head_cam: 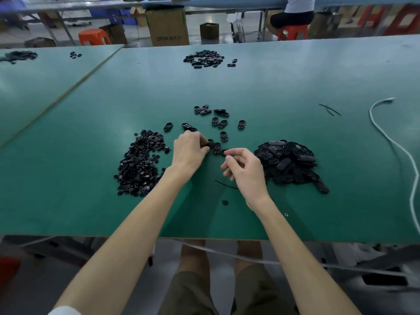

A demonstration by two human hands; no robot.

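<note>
On the green table (pixel 272 87) my left hand (pixel 189 150) pinches a small black plastic piece (pixel 211 144) at its fingertips. My right hand (pixel 244 167) hovers beside it with fingers curled, its thumb and forefinger touching a small black part (pixel 223 152). A pile of small black round parts (pixel 141 162) lies to the left. A heap of black oval shells (pixel 287 161) lies to the right. Several oval pieces (pixel 221 123) are spread loose just beyond my hands.
Another heap of black parts (pixel 204 58) lies far across the table. A white cord (pixel 395 144) runs along the right side. A thin black strip (pixel 226 185) and a small black disc (pixel 224 202) lie near my right wrist. Cardboard boxes, red stools and a seated person are beyond the table.
</note>
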